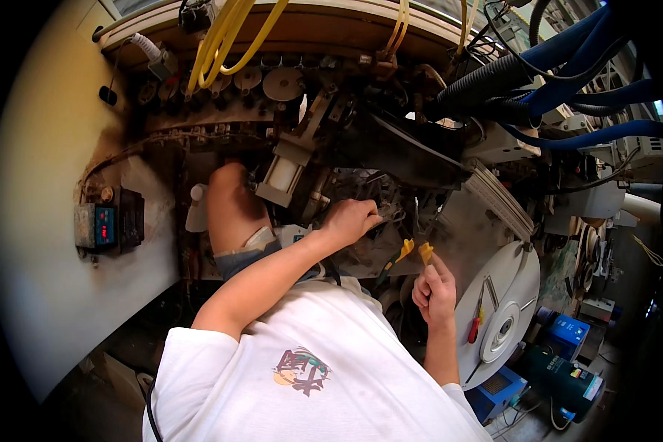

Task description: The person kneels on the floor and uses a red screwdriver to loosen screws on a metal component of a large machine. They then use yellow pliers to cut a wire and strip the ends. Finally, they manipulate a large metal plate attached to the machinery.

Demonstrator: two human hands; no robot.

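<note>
My left hand [352, 221] reaches in among the dark metal parts at the middle of the machine [379, 188]. Its fingers are curled together, and whatever they pinch is too small or hidden to name. To the right, my right hand [436, 295] is raised with its fingers bent, a small yellow piece [426, 253] at the tips of thumb and index finger. Just left of that piece stands a tool handle [396, 261] in yellow and dark green, apart from both hands. A pneumatic cylinder [281, 173] sits left of my left hand.
A large white disc [501, 317] at the right carries a red-and-yellow screwdriver [476, 324] and a thin metal tool. Blue hoses [574, 59] and yellow cables [225, 37] cross above. A dark green motor [560, 376] stands low right. A control box [104, 225] sits left.
</note>
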